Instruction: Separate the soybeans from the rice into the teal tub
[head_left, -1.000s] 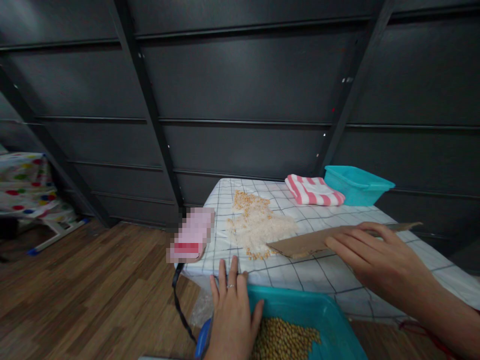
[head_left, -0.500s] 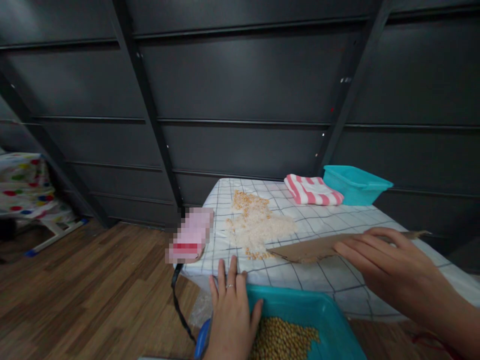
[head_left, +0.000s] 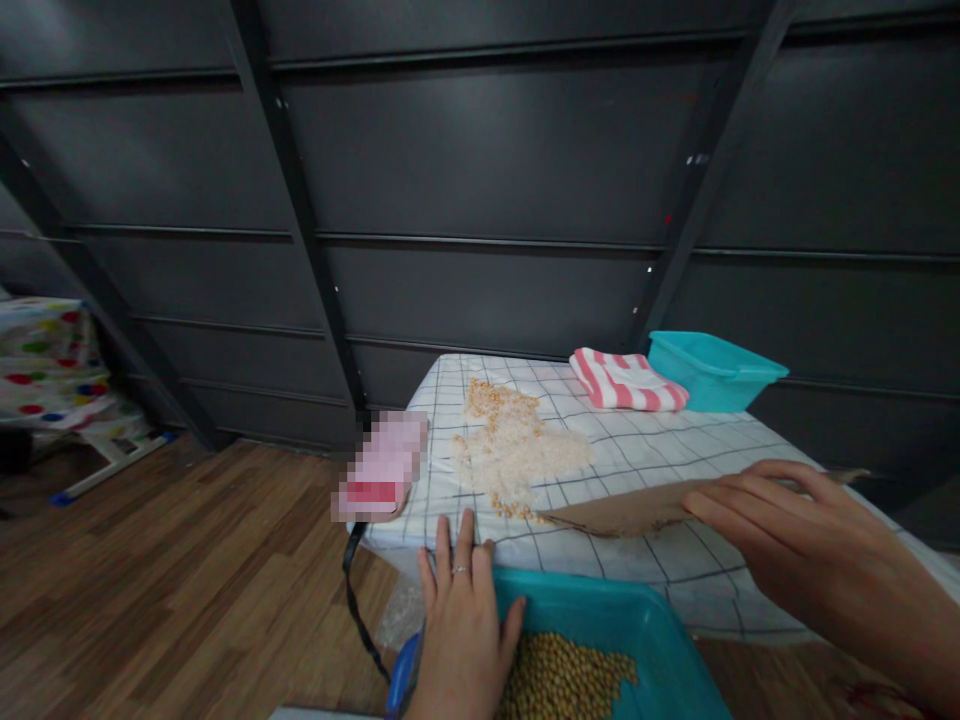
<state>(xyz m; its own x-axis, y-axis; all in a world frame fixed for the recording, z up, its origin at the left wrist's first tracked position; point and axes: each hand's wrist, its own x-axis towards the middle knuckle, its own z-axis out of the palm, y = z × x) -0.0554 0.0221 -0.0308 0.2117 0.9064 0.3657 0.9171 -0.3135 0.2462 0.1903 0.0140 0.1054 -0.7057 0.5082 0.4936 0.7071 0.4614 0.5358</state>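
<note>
My right hand (head_left: 795, 530) is closed around a strip of brown cardboard (head_left: 637, 508), gripping it near its right end. The strip's pointed left end touches a few yellow kernels at the near edge of a spread of white rice (head_left: 525, 455). More yellow kernels, like corn (head_left: 487, 398), lie at the far side of the rice and among it. With its fingers stretched out, my left hand (head_left: 466, 610) lies over the left rim of a teal tub (head_left: 592, 590) below the table edge. Greenish-yellow beans (head_left: 570, 675) partly fill that tub.
A checked cloth (head_left: 630, 440) covers the table. At its back right are a folded pink-striped towel (head_left: 628, 380) and a turquoise basin (head_left: 709, 375). A pixelated pink object (head_left: 384, 465) sits at the left edge, with a black strap (head_left: 356, 595) hanging down. A dark panelled wall (head_left: 487, 160) stands behind.
My right hand and the cardboard have shifted slightly to the right and nearer to me. The left hand stays on the tub, and the grains look unchanged.
</note>
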